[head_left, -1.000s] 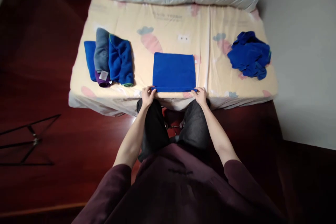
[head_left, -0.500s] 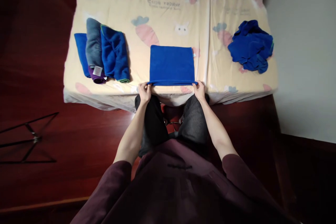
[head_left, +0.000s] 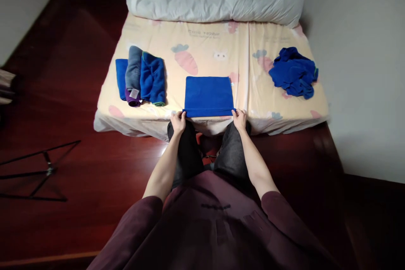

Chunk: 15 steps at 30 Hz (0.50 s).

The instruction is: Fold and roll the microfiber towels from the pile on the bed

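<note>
A blue towel (head_left: pixel 209 93) lies flat as a rectangle at the front edge of the bed, with a narrow strip folded over along its near side. My left hand (head_left: pixel 178 121) pinches the left end of that strip between thumb and fingers. At the right end, my right hand (head_left: pixel 239 119) grips the strip the same way. Left of the towel sit a rolled grey towel (head_left: pixel 134 67), a rolled blue towel with green trim (head_left: pixel 152 78) and a purple roll (head_left: pixel 133 100) with a white tag. A crumpled blue cloth heap (head_left: pixel 293 71) rests at the right.
The bed (head_left: pixel 209 46) has a carrot-print sheet, with a pale quilt (head_left: pixel 215 2) bunched at its far end. A wall (head_left: pixel 357 71) runs along the right. Black tripod legs (head_left: pixel 49 171) stand on the red-brown floor at left.
The near edge of the towel has gone from a thin raised fold to a wider strip lying flatter. Both hands still hold its ends. The view has tilted up, showing more of the quilt.
</note>
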### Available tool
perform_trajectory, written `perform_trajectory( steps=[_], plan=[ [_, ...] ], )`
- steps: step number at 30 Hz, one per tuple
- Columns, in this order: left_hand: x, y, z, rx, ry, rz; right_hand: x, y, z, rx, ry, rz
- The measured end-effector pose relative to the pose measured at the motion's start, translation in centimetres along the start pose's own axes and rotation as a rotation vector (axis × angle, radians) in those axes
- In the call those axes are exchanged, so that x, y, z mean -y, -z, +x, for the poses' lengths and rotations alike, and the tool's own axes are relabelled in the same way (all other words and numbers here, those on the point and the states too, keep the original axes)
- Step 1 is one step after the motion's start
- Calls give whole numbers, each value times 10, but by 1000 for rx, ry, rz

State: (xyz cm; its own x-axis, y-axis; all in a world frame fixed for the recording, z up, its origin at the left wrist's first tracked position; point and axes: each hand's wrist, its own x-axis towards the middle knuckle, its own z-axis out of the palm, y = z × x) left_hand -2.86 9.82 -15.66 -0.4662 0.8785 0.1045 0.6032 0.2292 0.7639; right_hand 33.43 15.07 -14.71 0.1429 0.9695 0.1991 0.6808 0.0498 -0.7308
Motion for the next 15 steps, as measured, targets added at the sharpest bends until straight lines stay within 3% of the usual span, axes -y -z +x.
perform_trajectory(
  steps=[6,15],
  plan=[
    [0,0,1,7,-31,-7,2,1,3,14,37,-12],
    [2,-4,5,-15,-19,-36,5,-1,6,99,-81,-6]
  ],
)
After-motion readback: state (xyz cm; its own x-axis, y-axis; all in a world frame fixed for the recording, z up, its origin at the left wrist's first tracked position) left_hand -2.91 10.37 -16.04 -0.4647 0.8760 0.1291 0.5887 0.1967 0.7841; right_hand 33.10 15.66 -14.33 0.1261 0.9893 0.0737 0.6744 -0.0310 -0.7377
